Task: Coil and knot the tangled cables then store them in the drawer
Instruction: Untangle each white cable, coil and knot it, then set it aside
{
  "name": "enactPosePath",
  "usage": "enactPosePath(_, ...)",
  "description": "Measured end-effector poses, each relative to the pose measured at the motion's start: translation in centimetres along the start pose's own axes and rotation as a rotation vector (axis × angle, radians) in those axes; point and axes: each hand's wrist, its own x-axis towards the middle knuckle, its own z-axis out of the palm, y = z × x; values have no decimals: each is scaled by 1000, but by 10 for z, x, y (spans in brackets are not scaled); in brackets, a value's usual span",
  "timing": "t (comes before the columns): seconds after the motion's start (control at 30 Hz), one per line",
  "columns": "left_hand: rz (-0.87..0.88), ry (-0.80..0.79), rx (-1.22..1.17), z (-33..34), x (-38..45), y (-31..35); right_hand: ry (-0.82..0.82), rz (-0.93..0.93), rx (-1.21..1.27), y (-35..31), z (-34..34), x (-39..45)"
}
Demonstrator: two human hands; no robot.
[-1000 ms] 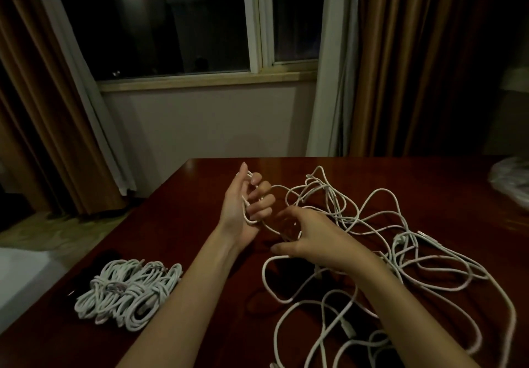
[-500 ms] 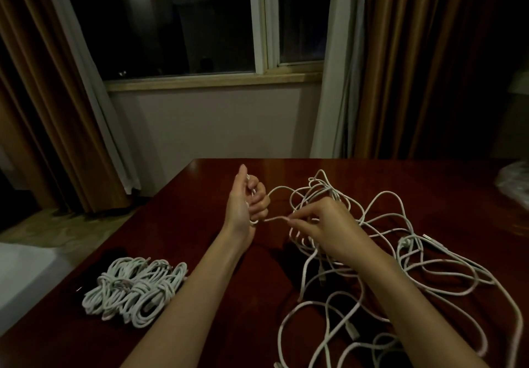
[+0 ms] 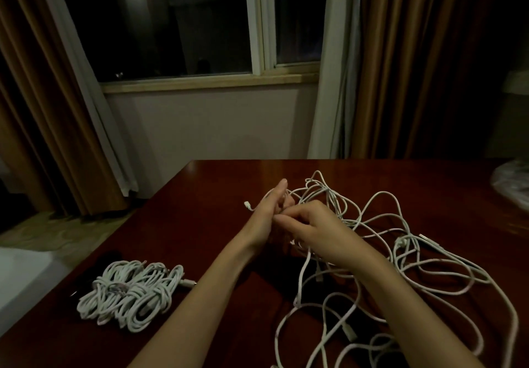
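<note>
Both hands grip white cable (image 3: 312,195): left hand (image 3: 267,216), right hand (image 3: 312,226); knotted bundles (image 3: 131,293) left on table (image 3: 200,224).

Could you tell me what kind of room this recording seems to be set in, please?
Probably a hotel room or bedroom at night: a glossy dark wooden table by a window that is dark outside, and long brown curtains with white liners.

Over the dark red counter (image 3: 200,224) the left hand (image 3: 264,218) stands edge-up with white cable wound on its fingers, a plug end poking out beside it; the right hand (image 3: 312,226) pinches that cable against it, above the tangled cables (image 3: 400,267); coiled bundles (image 3: 131,290) lie left
</note>
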Motion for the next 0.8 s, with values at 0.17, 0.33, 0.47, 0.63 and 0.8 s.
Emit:
enactPosePath(0.17,-128,-106,40,0,-8,4,20,72,191,-1,-9,-1)
enactPosePath(0.33,-152,-137,-72,-8,-9,9,-13,157,362,-3,-17,-5)
enactPosePath(0.47,-206,-216,80,-4,-13,11,158,72,242,-2,-19,-3)
enactPosePath(0.63,-282,-327,-22,-4,-10,7,340,-6,217,1,-14,0)
enactPosePath(0.8,-233,-445,-42,-3,-16,9,364,82,439,1,-15,1)
